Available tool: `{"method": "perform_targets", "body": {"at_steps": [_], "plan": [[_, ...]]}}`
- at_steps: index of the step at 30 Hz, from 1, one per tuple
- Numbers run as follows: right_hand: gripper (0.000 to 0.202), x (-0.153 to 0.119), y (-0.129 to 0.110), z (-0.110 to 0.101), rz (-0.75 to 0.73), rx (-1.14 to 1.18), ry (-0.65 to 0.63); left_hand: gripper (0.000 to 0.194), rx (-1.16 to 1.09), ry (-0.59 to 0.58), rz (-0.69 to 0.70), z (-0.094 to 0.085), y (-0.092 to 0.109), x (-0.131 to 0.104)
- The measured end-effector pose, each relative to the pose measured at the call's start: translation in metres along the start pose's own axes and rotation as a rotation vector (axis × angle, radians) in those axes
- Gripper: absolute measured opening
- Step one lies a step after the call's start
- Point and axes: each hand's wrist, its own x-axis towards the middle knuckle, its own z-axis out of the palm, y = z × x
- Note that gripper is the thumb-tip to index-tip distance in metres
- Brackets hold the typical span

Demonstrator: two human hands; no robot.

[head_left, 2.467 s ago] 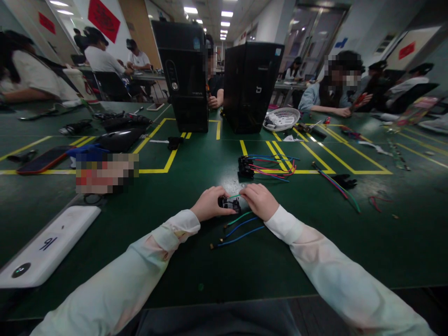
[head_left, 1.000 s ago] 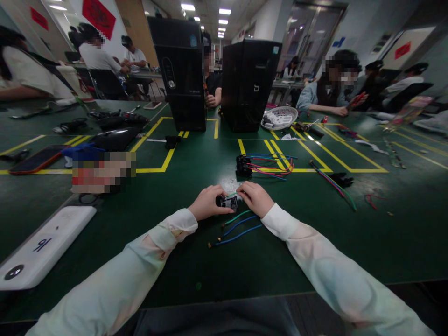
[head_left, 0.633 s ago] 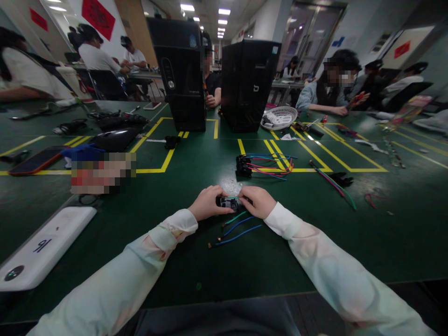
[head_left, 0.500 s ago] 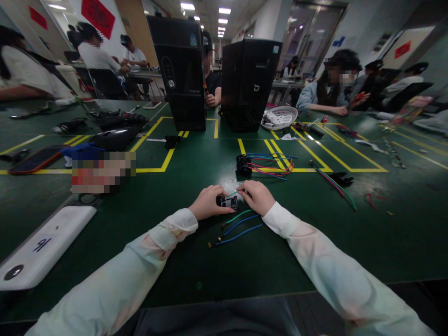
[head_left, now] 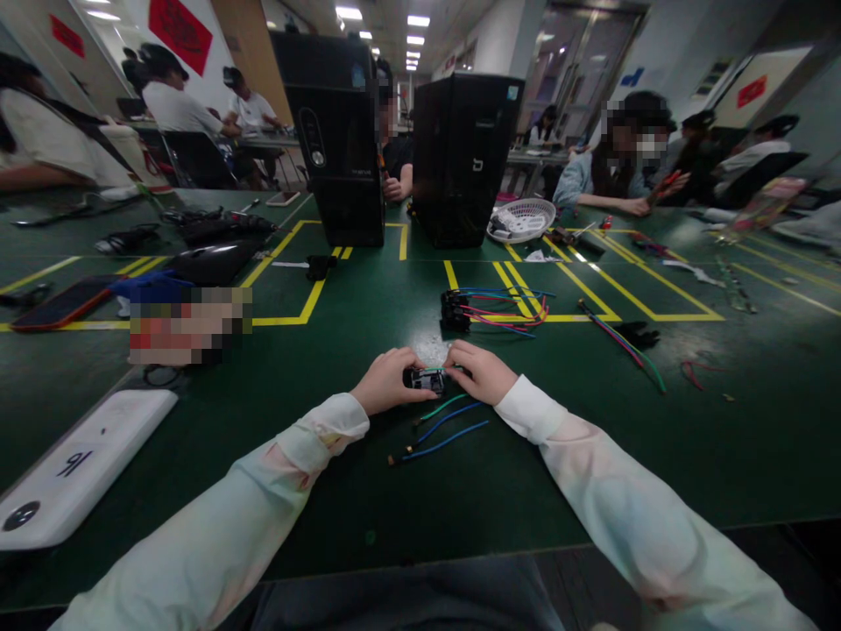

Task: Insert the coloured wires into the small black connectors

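Note:
My left hand (head_left: 389,379) is closed round a small black plastic connector housing (head_left: 428,379), which it holds just above the green table. My right hand (head_left: 482,372) pinches a green wire (head_left: 436,369) that runs across the top edge of the housing; the wire's far end is too small to make out. Below my hands lie a second green wire (head_left: 441,409) and blue wires (head_left: 448,441) with small brass-coloured terminals at their left ends. Beyond my right hand sits a group of black connectors (head_left: 455,311) with red and blue wires.
Two black computer towers (head_left: 336,149) stand at the back, with a person behind them. A white basket (head_left: 522,219) is right of them. Loose wires (head_left: 621,344) lie to the right. At left are a white casing (head_left: 85,464) and a phone (head_left: 62,302).
My right hand has tilted the green wire down, so it now lies more level along the top of the housing. My left hand keeps its hold.

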Motion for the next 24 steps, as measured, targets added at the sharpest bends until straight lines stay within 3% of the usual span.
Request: {"method": "perform_targets", "body": {"at_steps": [5,13,24], "plan": [[0.011,0.001,-0.004,-0.002,-0.007,-0.042,0.003,0.044,-0.019,0.004,0.000,-0.001,0.001,0.000],[0.021,0.003,-0.016,-0.002,-0.026,-0.191,0.181,0.043,0.007,0.013,0.002,-0.002,0.004,0.000],[0.015,-0.001,-0.001,-0.004,-0.045,-0.084,-0.046,0.043,-0.017,0.005,-0.009,-0.002,0.003,0.000]]}}
